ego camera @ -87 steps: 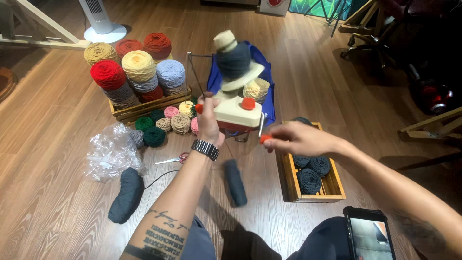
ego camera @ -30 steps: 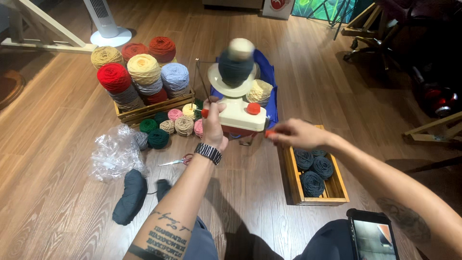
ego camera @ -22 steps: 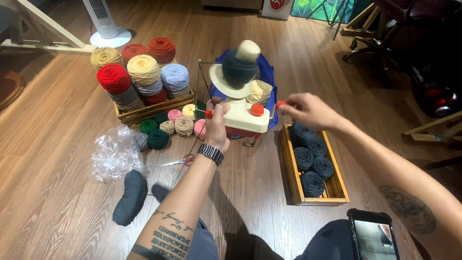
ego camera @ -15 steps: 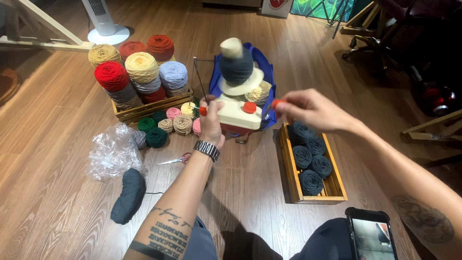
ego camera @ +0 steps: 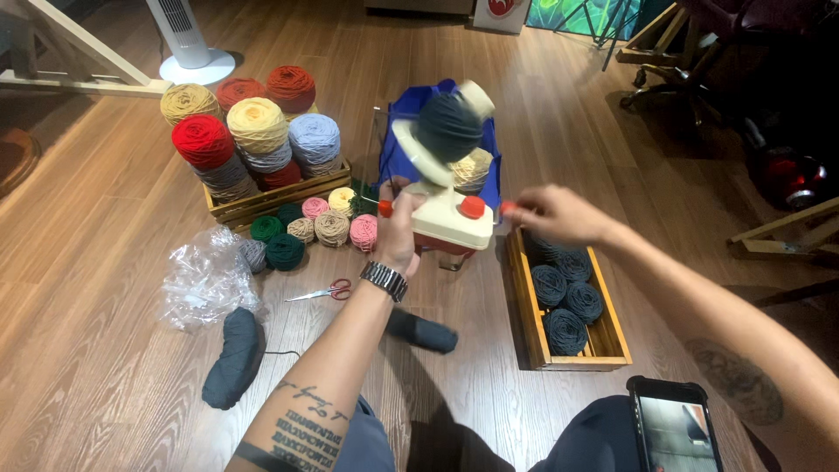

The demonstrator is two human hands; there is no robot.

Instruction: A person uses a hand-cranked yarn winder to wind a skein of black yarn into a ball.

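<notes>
Our left hand (ego camera: 398, 232) grips the yarn winder (ego camera: 450, 218) on the floor; just right of it, our right hand (ego camera: 559, 214) pinches the red crank knob (ego camera: 508, 208), dark yarn ball (ego camera: 447, 127) tilted above

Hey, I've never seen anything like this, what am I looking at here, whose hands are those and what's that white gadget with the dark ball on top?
This is one picture from a camera worn on a person's head, looking down at their own arms over a wooden floor. The white gadget is a hand-cranked yarn winder with a dark ball of yarn on its spindle. The left hand grips the winder's body; the right hand holds its red crank knob. Nearby lie a wooden tray of dark yarn balls, a crate of coloured yarn cones, scissors, a plastic bag and a phone.
</notes>
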